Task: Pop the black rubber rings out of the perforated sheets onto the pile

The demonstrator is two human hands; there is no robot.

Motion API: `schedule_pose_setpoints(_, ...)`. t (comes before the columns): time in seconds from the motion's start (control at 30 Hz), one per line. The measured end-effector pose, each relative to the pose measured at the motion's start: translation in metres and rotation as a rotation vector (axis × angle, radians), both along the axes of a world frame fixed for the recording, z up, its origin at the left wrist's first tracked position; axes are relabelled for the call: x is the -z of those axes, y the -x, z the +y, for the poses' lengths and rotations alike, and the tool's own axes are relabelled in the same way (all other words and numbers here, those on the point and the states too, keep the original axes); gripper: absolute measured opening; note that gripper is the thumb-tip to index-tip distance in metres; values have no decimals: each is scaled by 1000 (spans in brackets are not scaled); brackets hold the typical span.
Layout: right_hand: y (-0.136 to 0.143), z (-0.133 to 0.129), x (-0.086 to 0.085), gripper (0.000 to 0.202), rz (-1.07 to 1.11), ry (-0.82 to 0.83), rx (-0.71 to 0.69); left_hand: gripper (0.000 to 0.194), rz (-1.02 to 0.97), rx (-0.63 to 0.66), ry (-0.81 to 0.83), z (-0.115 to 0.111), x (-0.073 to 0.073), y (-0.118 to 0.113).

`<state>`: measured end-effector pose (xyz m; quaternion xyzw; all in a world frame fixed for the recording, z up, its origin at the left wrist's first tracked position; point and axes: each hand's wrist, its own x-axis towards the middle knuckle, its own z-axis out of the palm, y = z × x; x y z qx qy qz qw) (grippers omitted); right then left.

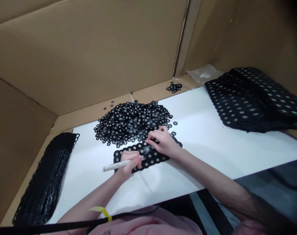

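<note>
A black rubbery sheet with rows of round holes and a scalloped edge (152, 156) lies flat on the white board. My left hand (130, 163) is closed around a white pen-shaped tool (114, 165), its tip pointing right over the sheet. My right hand (163, 142) rests over the sheet's far edge, beside a large heap of small black rings (128, 122). Its fingers are curled together; whatever they may hold is too small or hidden to make out. A few loose rings lie close to the right hand.
A thick stack of black perforated strips (42, 179) lies at the left edge. More black perforated sheets (251, 101) are piled at the right, by a clear plastic bag (204, 74). A small ring cluster (174, 87) sits at the back. Cardboard walls (101, 49) enclose the white board (212, 150).
</note>
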<state>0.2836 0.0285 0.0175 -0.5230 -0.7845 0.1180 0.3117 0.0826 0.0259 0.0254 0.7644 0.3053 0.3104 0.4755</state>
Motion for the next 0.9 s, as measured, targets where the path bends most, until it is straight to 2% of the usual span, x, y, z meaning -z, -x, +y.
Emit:
schedule_pose_setpoints(0.37,0,-2,-2,22,-18,-15,-17,48,143,61,17,3,1,-7)
schedule_pose_setpoints(0.63,4,-3,-9,27,-54,-84,-88,45,290,182,-16,6,-1,-14)
schedule_pose_setpoints(0.8,5,1,-9,28,-56,-101,-88,41,295,203,-83,5,-2,-14)
schedule_pose_setpoints(0.9,2,4,-7,27,-34,-45,-64,45,171,134,11,4,-2,-9)
